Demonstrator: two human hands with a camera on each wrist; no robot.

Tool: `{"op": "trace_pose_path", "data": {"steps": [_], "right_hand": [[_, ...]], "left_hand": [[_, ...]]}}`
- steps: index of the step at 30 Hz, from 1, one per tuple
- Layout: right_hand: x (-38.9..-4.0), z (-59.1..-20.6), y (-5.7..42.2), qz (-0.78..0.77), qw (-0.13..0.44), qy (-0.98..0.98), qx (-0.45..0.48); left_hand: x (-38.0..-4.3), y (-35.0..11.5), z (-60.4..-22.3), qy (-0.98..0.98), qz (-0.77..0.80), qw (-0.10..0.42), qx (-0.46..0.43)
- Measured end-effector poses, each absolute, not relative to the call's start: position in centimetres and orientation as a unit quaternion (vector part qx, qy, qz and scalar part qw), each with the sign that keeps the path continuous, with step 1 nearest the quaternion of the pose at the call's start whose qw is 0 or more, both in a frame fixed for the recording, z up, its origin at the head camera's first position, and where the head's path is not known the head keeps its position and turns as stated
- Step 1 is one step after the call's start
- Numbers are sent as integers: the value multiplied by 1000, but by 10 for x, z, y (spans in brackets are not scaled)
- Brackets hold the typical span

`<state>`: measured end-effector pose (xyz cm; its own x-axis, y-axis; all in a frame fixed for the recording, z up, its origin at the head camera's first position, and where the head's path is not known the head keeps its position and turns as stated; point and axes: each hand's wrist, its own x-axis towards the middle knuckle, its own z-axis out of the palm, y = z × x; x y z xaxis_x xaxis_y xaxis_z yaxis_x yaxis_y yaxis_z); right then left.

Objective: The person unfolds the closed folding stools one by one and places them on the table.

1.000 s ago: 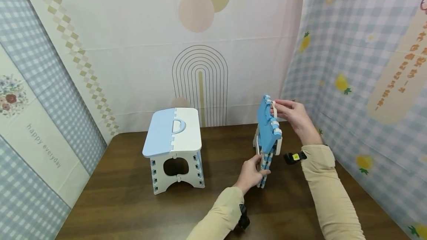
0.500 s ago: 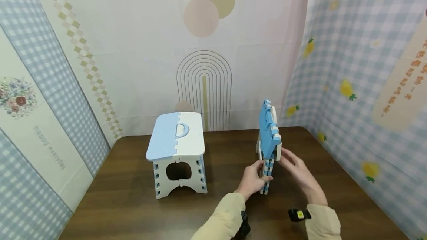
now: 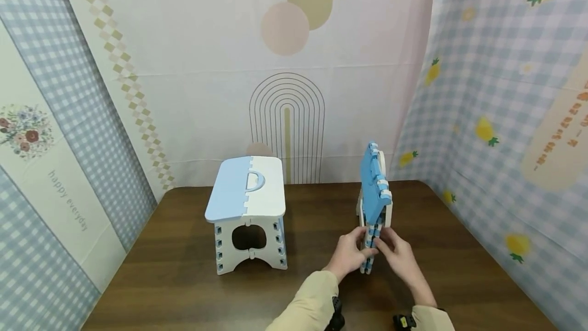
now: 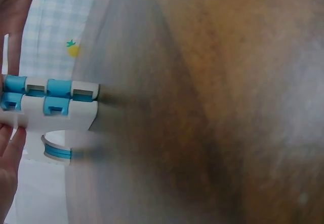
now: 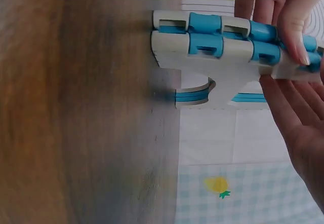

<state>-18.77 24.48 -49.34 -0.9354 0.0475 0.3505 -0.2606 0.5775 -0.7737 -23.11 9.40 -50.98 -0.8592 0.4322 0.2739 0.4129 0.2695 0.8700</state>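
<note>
A blue and white folding stool (image 3: 373,183) stands folded flat and upright at the right of the table. My left hand (image 3: 350,255) grips its folded legs low on the left side, thumb across the hinged edge. From the right side my right hand (image 3: 400,257) holds the same legs, its thumb at the near edge and its fingers along the outer face. The right wrist view shows the interlocking blue and white hinge (image 5: 205,34) close up, with both hands around the leg panels. Part of the stool's far side is hidden.
A second folding stool (image 3: 250,208), pale blue and white, stands unfolded to the left on the brown wooden table (image 3: 184,280). Patterned cloths hang behind the table (image 3: 206,116) and along both sides.
My right hand has let go of the white handle at the top of the folded stool and come down to its legs. My left hand keeps its grip on the legs.
</note>
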Motion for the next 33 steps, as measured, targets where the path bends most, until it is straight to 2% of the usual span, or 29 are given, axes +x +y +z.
{"op": "trace_pose_path", "data": {"steps": [5,8,18,24,33], "right_hand": [[-192,-496,239,405,247,-877,82],[-194,-496,238,385,274,-878,79],[-191,-497,241,375,270,-886,37],[-189,-497,245,369,267,-889,46],[-185,-492,267,359,266,-894,22]], "left_hand": [[-234,94,-512,796,547,-18,260],[-237,93,-511,799,543,-27,256],[-235,91,-512,805,541,-28,240],[-234,90,-515,804,546,-31,235],[-239,83,-512,802,546,-43,238]]}}
